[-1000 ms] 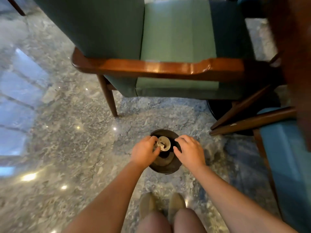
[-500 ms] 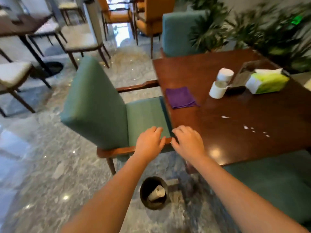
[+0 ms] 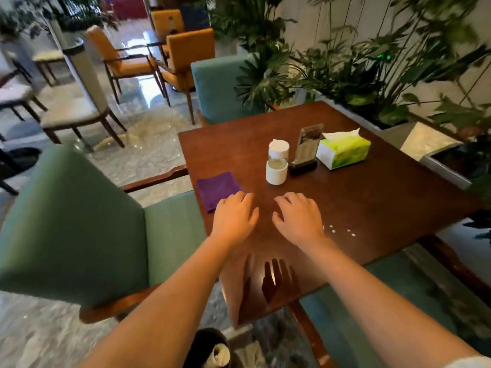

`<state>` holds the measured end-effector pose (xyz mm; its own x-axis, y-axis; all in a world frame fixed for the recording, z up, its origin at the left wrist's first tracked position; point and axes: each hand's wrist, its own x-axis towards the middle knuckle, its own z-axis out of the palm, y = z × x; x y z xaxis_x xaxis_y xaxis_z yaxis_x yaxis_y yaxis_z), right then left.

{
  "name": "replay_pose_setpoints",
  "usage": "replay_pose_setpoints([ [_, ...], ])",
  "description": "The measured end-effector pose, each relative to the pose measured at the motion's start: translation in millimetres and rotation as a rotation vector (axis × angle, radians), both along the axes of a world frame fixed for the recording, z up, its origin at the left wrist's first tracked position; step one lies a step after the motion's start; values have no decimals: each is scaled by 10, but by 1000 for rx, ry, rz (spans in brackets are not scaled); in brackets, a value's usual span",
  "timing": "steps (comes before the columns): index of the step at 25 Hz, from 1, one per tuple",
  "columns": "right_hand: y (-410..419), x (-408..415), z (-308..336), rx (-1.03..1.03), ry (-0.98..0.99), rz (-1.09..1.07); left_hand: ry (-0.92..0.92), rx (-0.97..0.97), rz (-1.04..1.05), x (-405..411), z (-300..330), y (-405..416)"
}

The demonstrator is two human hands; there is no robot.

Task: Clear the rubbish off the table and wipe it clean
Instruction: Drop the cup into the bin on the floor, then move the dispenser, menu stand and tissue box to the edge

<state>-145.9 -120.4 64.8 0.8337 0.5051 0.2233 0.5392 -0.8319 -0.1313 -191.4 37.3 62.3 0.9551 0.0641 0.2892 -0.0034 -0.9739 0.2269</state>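
At the far left a green upholstered armchair (image 3: 74, 224) with wooden arms is drawn up to the left edge of the dark wooden table (image 3: 385, 197). On the floor below the table's near corner stands a small dark waste bin (image 3: 198, 349), with a pale crumpled paper cup or wad (image 3: 219, 354) lying inside it.

On the table, close to its left edge, a folded purple cleaning cloth (image 3: 216, 188) lies flat. The left hand (image 3: 235, 219) hovers palm down just right of it, fingers relaxed and loosely spread, holding nothing; its fingertips overlap the cloth's near right corner in the view, but whether they touch it cannot be told. The right hand (image 3: 299, 217) hangs beside the left one, also palm down, with fingers slightly bent and grasping nothing. The reflections of both hands show in the polished tabletop below them.

Behind the hands stands a white cylindrical dispenser (image 3: 277, 162) with a clear middle section. Just right of it is an upright menu card in a black stand (image 3: 305, 148); its print is too blurred to read. Further right lies a green and white tissue pack (image 3: 344, 151), a tissue poking from its top; no brand can be read on it.

To the right of the right hand, a few small white crumbs or specks (image 3: 342, 229) are scattered on the table near its front edge. Leafy plants in planters (image 3: 372, 75) line the far right side.
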Motion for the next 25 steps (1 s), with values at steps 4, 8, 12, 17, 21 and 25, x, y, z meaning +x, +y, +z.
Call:
replay_pose_setpoints([
  [4, -324, 629, -116, 8, 47, -60, 89, 4, -11, 502, -224, -235],
  [8, -377, 1215, -251, 11, 89, -68, 135, 12, -11, 1004, -450, -182],
  [12, -369, 1840, -345, 33, 174, -69, 269, 37, -150, 1595, -781, -92],
  [17, -259, 2439, -465, 233, 179, 38, 401, 61, -451, 2328, -1243, -130],
  [21, 23, 2679, -635, 198, 190, 211, 517, 91, -557, 2545, -1658, -62],
  [25, 127, 2865, -764, 133, 180, 286, 531, 157, -527, 2568, -1916, -118],
])
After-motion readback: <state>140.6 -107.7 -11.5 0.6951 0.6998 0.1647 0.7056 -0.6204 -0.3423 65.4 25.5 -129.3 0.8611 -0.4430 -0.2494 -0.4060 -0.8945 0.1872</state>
